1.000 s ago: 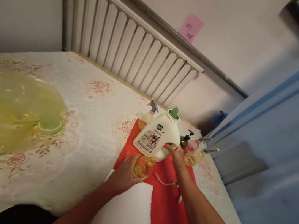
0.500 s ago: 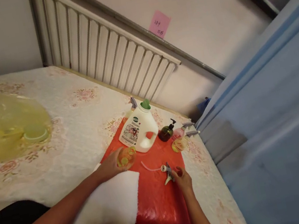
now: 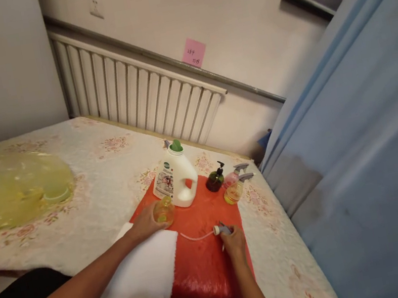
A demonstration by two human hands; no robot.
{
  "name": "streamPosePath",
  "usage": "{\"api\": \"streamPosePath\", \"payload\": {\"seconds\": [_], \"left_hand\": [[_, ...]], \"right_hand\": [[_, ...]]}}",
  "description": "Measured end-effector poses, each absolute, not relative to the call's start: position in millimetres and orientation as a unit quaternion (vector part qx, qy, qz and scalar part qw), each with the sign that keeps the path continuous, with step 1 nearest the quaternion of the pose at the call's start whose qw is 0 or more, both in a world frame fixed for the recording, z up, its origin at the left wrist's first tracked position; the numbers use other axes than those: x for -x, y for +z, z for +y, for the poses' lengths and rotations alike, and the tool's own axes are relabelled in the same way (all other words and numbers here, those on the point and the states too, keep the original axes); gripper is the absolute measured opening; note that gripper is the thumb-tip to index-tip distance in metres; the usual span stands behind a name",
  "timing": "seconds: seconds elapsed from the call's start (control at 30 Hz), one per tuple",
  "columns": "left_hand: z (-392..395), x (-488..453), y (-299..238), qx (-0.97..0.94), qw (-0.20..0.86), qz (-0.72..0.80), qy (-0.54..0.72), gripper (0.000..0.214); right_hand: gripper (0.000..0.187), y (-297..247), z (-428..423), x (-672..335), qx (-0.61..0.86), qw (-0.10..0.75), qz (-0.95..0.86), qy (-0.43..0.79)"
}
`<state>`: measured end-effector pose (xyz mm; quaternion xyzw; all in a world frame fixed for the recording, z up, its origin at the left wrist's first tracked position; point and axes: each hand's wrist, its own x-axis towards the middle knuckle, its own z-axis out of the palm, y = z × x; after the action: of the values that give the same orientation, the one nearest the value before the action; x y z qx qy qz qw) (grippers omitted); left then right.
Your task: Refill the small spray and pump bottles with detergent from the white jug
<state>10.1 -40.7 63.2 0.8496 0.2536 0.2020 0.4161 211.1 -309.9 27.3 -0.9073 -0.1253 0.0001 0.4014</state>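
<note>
My left hand (image 3: 148, 222) is closed round a clear bottle (image 3: 164, 212) with yellow liquid, its neck uncapped. In my right hand (image 3: 234, 241) is a grey-and-white spray nozzle (image 3: 221, 229), gripped at its head; its thin clear tube (image 3: 197, 238) points left over the red plastic sheet (image 3: 206, 276). Behind the bottle stands a large white detergent jug (image 3: 178, 181) with a green spout at its mouth. A white cloth (image 3: 140, 277) lies beneath my left forearm.
At the sheet's right back stand a dark green pump bottle (image 3: 215, 179), a yellow spray bottle (image 3: 234, 191) and a pink spray bottle (image 3: 230, 178). Yellow plastic (image 3: 9, 190) covers the left of the flowered tablecloth (image 3: 110, 167). A blue curtain (image 3: 324, 158) hangs at the right.
My right hand has closed round the spray nozzle, whose tube now points more level to the left. My left hand still holds the bottle. The camera view has shifted.
</note>
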Motion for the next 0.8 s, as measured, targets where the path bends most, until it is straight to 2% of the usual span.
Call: {"api": "streamPosePath", "payload": {"seconds": [0.1, 0.3, 0.47, 0.8], "left_hand": [[-58.4, -12.9, 71.8, -0.836, 0.434, 0.258, 0.214, 0.074], [-117.2, -20.0, 79.7, -0.81, 0.514, 0.183, 0.212, 0.073], [-156.4, -30.5, 53.1, -0.822, 0.507, 0.171, 0.196, 0.078], [-168.5, -32.5, 18.8, -0.858, 0.462, 0.181, 0.129, 0.09]], "right_hand": [[0.027, 35.5, -334.2, -218.7, 0.886, 0.452, -0.101, 0.006], [0.048, 44.3, -393.1, -202.5, 0.819, 0.571, -0.05, 0.007], [0.052, 34.2, -429.4, -175.1, 0.626, 0.776, 0.048, 0.065], [0.043, 59.5, -441.0, -156.6, 0.559, 0.827, 0.01, 0.054]]}}
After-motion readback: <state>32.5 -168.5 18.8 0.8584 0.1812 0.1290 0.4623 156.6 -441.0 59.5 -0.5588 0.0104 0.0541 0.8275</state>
